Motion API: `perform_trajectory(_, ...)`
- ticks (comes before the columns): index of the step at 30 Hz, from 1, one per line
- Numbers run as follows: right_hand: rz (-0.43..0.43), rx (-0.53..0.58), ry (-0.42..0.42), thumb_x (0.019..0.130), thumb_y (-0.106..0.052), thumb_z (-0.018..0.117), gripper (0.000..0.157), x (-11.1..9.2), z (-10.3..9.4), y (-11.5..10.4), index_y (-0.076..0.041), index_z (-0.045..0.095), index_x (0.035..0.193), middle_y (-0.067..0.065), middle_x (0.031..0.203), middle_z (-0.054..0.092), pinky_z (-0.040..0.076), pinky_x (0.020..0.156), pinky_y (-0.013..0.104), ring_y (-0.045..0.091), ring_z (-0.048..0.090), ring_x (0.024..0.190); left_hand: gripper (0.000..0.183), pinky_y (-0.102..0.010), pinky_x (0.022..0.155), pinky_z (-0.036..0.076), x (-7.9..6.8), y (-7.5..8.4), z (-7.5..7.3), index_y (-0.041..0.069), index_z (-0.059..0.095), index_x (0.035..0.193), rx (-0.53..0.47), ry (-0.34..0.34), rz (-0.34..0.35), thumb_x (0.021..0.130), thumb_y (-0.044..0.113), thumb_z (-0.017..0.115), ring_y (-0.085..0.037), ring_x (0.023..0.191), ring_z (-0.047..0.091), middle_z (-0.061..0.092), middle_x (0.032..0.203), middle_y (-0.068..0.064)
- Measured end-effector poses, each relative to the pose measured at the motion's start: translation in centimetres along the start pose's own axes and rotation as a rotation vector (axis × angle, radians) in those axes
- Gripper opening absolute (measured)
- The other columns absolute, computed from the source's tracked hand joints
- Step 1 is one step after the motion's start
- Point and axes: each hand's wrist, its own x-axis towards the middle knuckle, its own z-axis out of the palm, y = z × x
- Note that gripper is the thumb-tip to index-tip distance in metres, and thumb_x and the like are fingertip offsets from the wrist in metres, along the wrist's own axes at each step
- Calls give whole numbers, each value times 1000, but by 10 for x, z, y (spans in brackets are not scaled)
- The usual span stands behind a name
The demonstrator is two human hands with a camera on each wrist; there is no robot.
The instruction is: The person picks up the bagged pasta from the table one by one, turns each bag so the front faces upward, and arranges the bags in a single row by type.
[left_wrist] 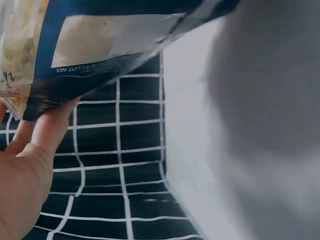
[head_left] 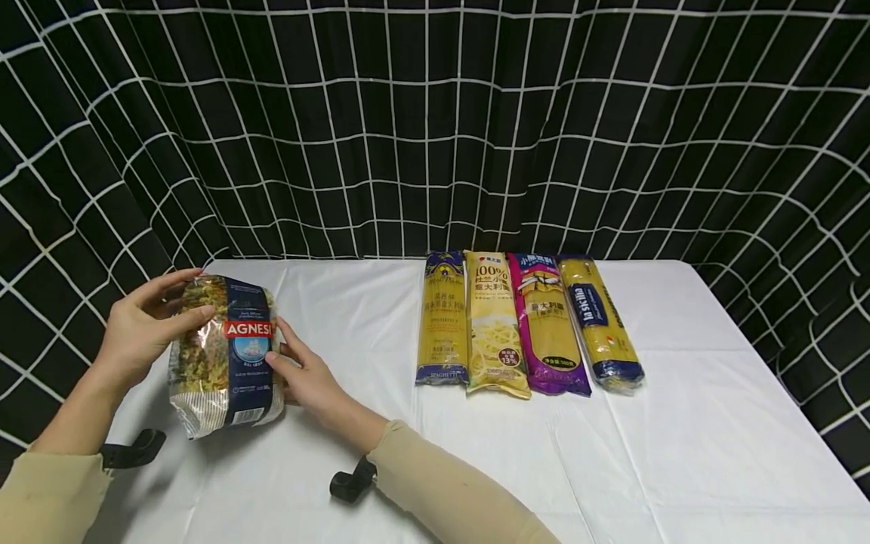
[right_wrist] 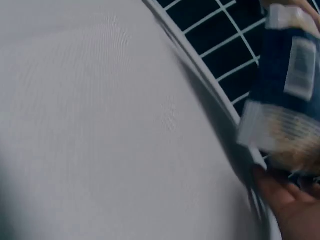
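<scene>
A clear bag of pasta (head_left: 197, 359) with a dark blue band and a red AGNESI label stands tilted at the left of the table, held between both hands. My left hand (head_left: 141, 329) grips its upper left side, thumb across the front and fingers behind. On the right edge, my right hand (head_left: 309, 378) holds the bag with the thumb on the front; its other fingers are partly hidden. The left wrist view shows the pasta bag's blue back (left_wrist: 115, 30) above the left hand (left_wrist: 25, 175). In the right wrist view the bag (right_wrist: 277, 75) is blurred above the right hand (right_wrist: 295, 210).
Several spaghetti packs lie side by side at the table's back right: a blue-ended yellow pack (head_left: 443, 321), a cream pack (head_left: 492, 302), a purple pack (head_left: 553, 332) and a blue-labelled pack (head_left: 601, 332). White cloth (head_left: 489, 468) covers the table; a black gridded curtain (head_left: 435, 128) hangs behind.
</scene>
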Motion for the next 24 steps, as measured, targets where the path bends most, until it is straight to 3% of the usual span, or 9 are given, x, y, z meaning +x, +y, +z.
perform_trajectory(7,-62,134,-25,95,-22,59,59,0,-10,1,-54,35,139,0,125,53,56,72,38,18,63,92,62,-17,69,53,1,-5,6,14,45,141,-318,-46,-49,85,6,70,-2,99,58,44,126,4)
perform_trajectory(13,-155,154,8,88,-10,67,69,-1,-15,-3,-50,41,137,-1,118,55,56,72,33,20,67,89,65,-17,73,52,0,-8,10,20,38,146,-397,-95,-39,89,5,65,-4,106,55,37,142,-4)
perform_trajectory(16,-189,192,10,87,-4,67,70,-2,-16,-4,-46,43,138,2,115,54,56,73,35,24,68,91,67,-16,76,52,-3,-9,11,25,35,148,-373,-105,-23,90,6,63,-1,110,53,32,150,-6)
perform_trajectory(18,-204,215,11,86,-1,67,70,-3,-16,-5,-43,44,138,3,114,54,56,71,36,25,68,91,68,-14,76,50,-5,-9,12,30,30,149,-282,-101,-25,92,11,61,0,111,52,26,153,-9)
perform_trajectory(24,-205,219,43,85,-1,68,70,-4,-21,-6,-42,46,137,5,114,53,57,70,37,23,68,87,72,-11,71,45,-21,-7,20,34,5,152,72,-101,-95,97,40,51,-35,122,45,25,150,-24)
